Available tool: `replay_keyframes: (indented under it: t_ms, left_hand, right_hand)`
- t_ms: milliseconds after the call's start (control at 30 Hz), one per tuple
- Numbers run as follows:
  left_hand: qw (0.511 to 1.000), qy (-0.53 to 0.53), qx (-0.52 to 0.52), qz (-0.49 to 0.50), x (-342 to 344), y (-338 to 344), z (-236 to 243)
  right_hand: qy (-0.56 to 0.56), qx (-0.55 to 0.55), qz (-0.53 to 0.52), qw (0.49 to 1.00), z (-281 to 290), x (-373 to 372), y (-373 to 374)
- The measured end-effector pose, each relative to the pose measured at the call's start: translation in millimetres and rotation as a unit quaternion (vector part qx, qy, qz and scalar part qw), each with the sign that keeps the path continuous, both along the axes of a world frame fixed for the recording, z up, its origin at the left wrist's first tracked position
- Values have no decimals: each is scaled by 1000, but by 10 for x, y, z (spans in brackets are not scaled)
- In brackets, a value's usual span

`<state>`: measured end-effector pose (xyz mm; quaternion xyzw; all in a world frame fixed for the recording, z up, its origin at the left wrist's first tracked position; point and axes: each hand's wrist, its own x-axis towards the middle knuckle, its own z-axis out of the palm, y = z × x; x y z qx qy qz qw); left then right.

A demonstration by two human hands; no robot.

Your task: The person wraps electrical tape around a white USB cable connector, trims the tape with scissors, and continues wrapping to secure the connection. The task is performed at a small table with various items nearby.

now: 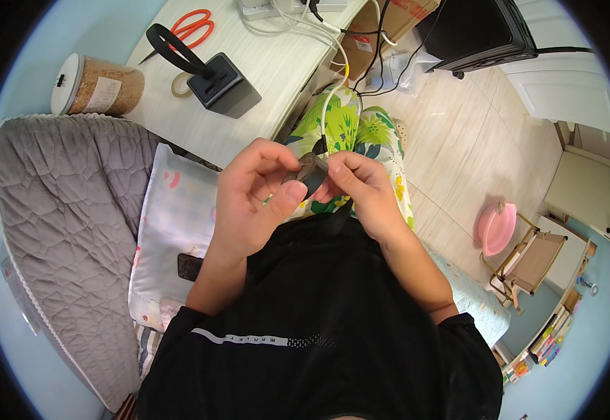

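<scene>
Both hands are raised in front of my body, above my lap, with a small dark grey, slightly shiny piece (312, 185) between them. What kind of thing it is I cannot make out. My left hand (250, 192) closes on its left side with thumb and fingers. From the right, my right hand (362, 185) pinches its other edge, the fingertips partly hidden behind it. A white cable (330, 105) runs down from the desk and ends in a black connector (320, 145) at the top of this piece. Whether they are joined cannot be seen.
On the desk (277, 49) are a dark grey box with a strap loop (228, 87), red-handled scissors (194, 29), a tape roll (180, 85), a jar (102, 85) and a power strip (270, 10). A phone (189, 267) lies left. A pink basin (496, 229) is at right.
</scene>
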<state>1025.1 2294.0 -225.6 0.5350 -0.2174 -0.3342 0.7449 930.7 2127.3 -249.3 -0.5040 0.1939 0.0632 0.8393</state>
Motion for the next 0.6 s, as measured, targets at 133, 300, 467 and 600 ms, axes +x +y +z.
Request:
replay_keyframes:
  t_ms: [133,300,467,600]
  left_hand:
    - [1000,-6,19,-12,23,34,-55]
    - [996,-38,76,-13,100,86,-88]
    - [996,30,39,-71,236,149,-256]
    - [997,74,35,-19,217,7,-131]
  right_hand:
    - [19,-13,-16,1000,-38,-20,-5]
    - [16,-5,-30,999,-55,-58,-55]
    - [5,-7,-27,1000,-83,-93,-70]
    - [-4,-14,-31,999,-92,-97,-93]
